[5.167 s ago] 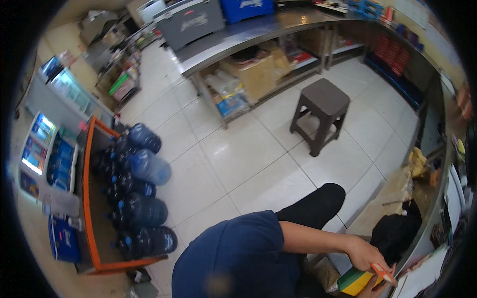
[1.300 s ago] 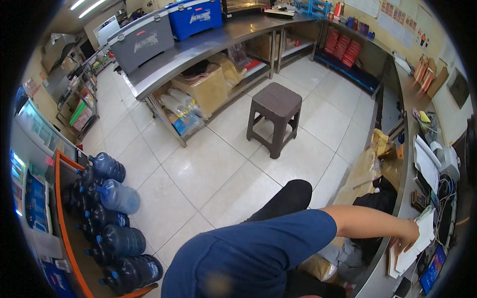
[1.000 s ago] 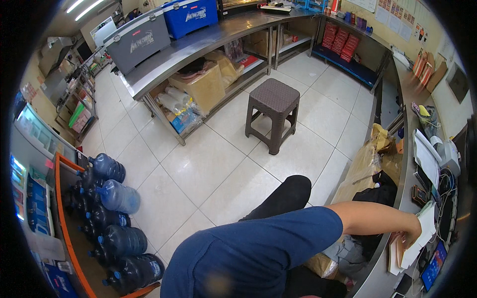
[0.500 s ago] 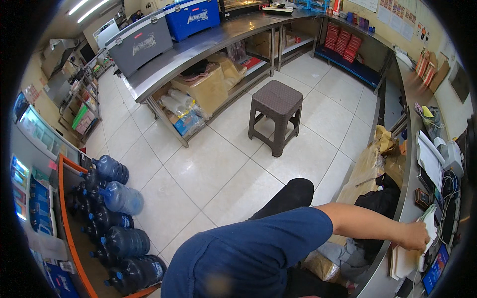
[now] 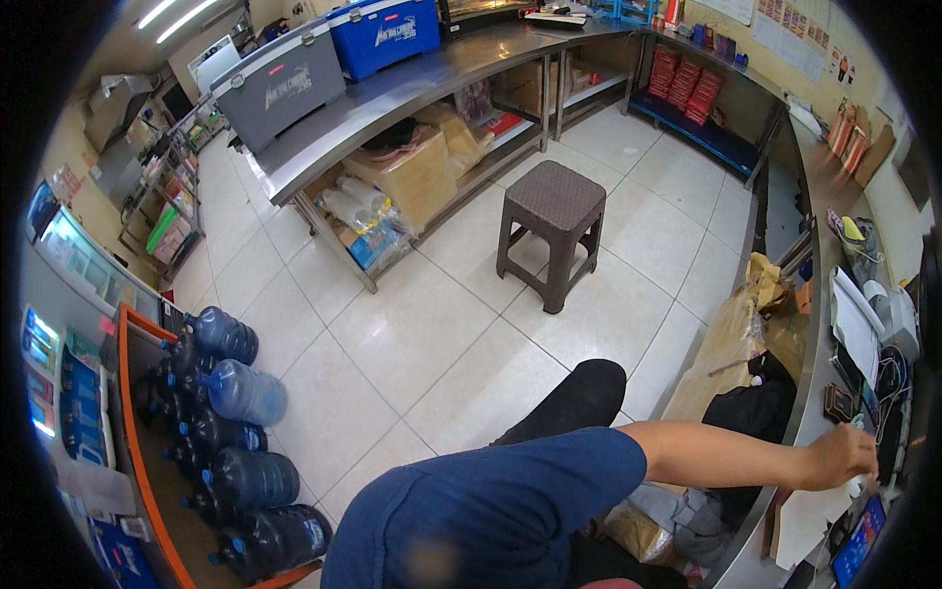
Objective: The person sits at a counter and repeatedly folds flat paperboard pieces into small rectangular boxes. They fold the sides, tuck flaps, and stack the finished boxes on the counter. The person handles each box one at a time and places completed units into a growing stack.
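Observation:
My left arm, in a navy sleeve, reaches right across to the desk (image 5: 816, 417). My left hand (image 5: 839, 457) is over the desk's near part with its fingers bent and closed. A small pale thing shows at the fingers, too little of it to name. Just below the hand lie cream and white sheets of paper (image 5: 807, 520). Near them is a lit phone-like screen (image 5: 860, 542). A small dark box (image 5: 838, 403) sits just beyond the hand. My right hand is not in view.
A brown stool (image 5: 552, 231) stands on the tiled floor. Large blue water bottles (image 5: 245, 393) lie in an orange-framed rack at left. A steel table (image 5: 432, 74) carries a grey cooler (image 5: 282, 86) and a blue cooler (image 5: 383, 37). Cables, a black bag (image 5: 751, 412) and cardboard are at right.
My left hand has moved slightly up and to the right, away from the cream sheets. The white papers that stood raised at its fingers no longer show there. The view has shifted slightly.

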The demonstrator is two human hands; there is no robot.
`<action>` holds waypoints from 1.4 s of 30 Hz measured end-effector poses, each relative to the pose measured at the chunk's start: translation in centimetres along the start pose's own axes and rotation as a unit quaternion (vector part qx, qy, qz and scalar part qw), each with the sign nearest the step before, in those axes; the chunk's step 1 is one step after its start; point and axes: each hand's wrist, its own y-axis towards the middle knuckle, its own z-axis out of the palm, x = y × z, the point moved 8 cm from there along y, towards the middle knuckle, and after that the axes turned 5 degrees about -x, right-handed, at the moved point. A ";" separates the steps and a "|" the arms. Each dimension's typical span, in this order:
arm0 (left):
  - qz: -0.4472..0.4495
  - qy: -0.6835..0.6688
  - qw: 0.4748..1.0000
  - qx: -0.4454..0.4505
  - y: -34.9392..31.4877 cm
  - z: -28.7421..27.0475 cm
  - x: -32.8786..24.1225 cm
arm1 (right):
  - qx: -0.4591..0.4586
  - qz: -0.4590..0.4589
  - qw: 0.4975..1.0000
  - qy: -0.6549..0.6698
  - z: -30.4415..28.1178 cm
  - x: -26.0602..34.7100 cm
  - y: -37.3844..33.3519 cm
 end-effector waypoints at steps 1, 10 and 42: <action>-0.009 -0.021 0.999 -0.038 0.9 -1.4 -0.5 | -0.002 0.002 1.000 -0.004 -0.1 0.2 0.2; -0.122 -0.123 0.963 -0.207 2.8 -12.8 -10.2 | -0.222 -0.032 0.974 -0.020 -2.1 0.4 1.2; -0.179 -0.467 0.865 0.017 0.1 -12.4 -21.9 | -0.075 0.190 0.873 0.443 14.9 -0.5 12.8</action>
